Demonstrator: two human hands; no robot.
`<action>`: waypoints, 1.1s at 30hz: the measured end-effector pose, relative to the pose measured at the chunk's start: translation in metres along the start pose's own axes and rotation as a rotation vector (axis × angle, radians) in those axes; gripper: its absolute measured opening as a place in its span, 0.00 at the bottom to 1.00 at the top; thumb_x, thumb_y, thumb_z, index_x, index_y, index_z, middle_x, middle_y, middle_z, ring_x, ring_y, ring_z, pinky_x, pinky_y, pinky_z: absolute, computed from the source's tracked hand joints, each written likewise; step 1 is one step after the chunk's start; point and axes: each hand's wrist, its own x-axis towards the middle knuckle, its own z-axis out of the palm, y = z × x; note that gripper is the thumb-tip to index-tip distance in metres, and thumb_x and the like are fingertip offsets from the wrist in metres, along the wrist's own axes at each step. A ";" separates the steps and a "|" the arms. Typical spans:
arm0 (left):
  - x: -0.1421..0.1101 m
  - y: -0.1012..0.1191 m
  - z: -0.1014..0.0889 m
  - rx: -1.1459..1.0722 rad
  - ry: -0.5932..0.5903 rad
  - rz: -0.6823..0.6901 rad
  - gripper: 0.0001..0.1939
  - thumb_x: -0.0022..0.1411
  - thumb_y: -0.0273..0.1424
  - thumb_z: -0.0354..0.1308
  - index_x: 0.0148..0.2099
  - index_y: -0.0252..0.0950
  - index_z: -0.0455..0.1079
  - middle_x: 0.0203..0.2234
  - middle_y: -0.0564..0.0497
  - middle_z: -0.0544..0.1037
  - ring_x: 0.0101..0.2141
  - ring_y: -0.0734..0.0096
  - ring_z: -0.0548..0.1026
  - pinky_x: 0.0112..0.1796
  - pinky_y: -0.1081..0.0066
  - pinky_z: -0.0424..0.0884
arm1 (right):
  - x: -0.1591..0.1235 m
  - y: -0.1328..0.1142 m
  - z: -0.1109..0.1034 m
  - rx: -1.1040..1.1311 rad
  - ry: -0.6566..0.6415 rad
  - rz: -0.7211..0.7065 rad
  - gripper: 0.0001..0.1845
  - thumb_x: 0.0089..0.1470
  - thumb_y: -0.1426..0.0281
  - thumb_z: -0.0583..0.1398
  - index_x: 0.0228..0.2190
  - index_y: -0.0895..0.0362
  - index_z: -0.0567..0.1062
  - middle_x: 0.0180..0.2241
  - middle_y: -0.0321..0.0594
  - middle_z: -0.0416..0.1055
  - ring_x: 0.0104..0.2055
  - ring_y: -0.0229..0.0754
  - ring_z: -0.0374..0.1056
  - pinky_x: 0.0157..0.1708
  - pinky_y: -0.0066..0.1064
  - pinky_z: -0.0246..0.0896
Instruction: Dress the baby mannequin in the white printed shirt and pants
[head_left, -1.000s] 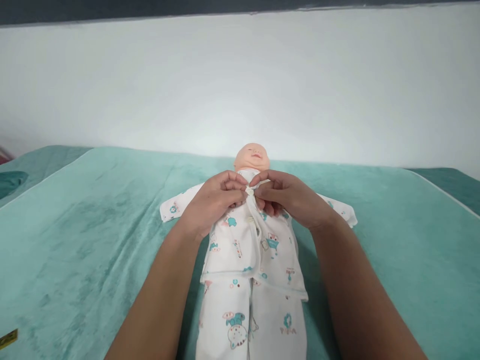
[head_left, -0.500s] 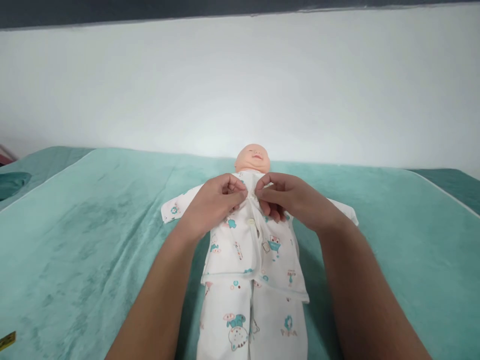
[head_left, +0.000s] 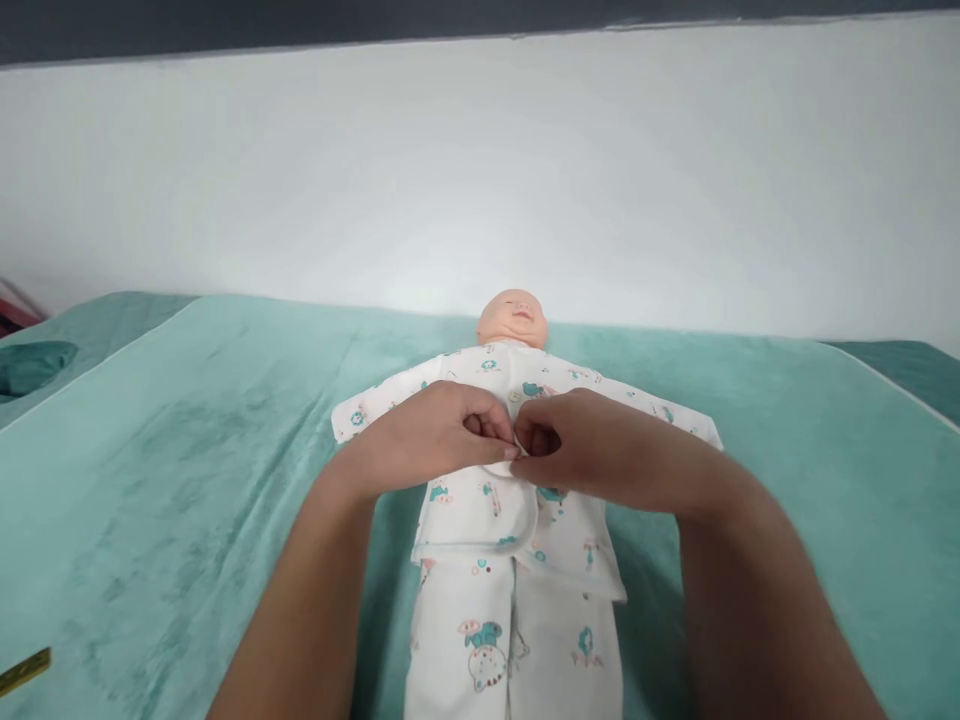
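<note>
A baby doll (head_left: pixel 513 318) lies on its back, dressed in a white printed jacket (head_left: pixel 472 515) and matching trousers (head_left: pixel 459 640). Its sleeves stretch out to both sides. At the jacket's front opening, my left hand (head_left: pixel 450 430) pinches the cloth edge between thumb and fingers. Close against it, my right hand (head_left: pixel 574 440) pinches the same front edge from the other side. A small pale button (head_left: pixel 514 397) shows just above my fingertips. Whatever lies between the fingertips is mostly hidden. Below the hands the front flaps overlap, with the left one on top.
A teal plush blanket (head_left: pixel 187 480) spreads under the doll, with creases on the left. Behind it rises a white wall (head_left: pixel 480 170). A yellow strip with dark marks (head_left: pixel 25 672) lies at the lower left. A darker teal bundle (head_left: pixel 34 367) sits at the far left.
Both hands have moved down the jacket front from the upper chest to the middle and come together. The chest and a button above them are now uncovered.
</note>
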 end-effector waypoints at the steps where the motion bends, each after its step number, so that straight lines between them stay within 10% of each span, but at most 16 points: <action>1: 0.000 0.000 0.001 -0.004 -0.002 0.009 0.08 0.58 0.38 0.57 0.35 0.39 0.73 0.28 0.55 0.75 0.30 0.72 0.70 0.27 0.74 0.61 | 0.000 0.003 -0.002 0.014 -0.026 -0.011 0.13 0.50 0.66 0.60 0.21 0.55 0.62 0.21 0.33 0.64 0.20 0.32 0.51 0.16 0.28 0.41; 7: -0.004 -0.001 0.003 -0.109 -0.032 0.130 0.08 0.60 0.36 0.58 0.34 0.37 0.72 0.27 0.54 0.75 0.29 0.74 0.70 0.28 0.74 0.65 | 0.001 0.026 0.009 0.470 -0.075 -0.170 0.13 0.53 0.61 0.63 0.26 0.56 0.70 0.24 0.35 0.70 0.25 0.35 0.66 0.22 0.26 0.57; 13: 0.002 -0.004 0.009 -0.414 -0.049 0.215 0.08 0.61 0.33 0.60 0.34 0.33 0.71 0.25 0.52 0.75 0.26 0.76 0.72 0.30 0.73 0.71 | 0.009 0.047 0.035 0.942 0.142 -0.323 0.17 0.55 0.58 0.63 0.25 0.58 0.70 0.18 0.29 0.62 0.17 0.29 0.57 0.16 0.22 0.49; 33: 0.019 -0.013 0.015 -0.635 -0.023 0.172 0.09 0.56 0.29 0.66 0.32 0.33 0.68 0.19 0.55 0.74 0.21 0.79 0.72 0.24 0.77 0.69 | 0.018 0.042 0.024 0.929 0.074 -0.278 0.16 0.53 0.64 0.64 0.21 0.58 0.67 0.17 0.28 0.62 0.17 0.28 0.58 0.17 0.20 0.52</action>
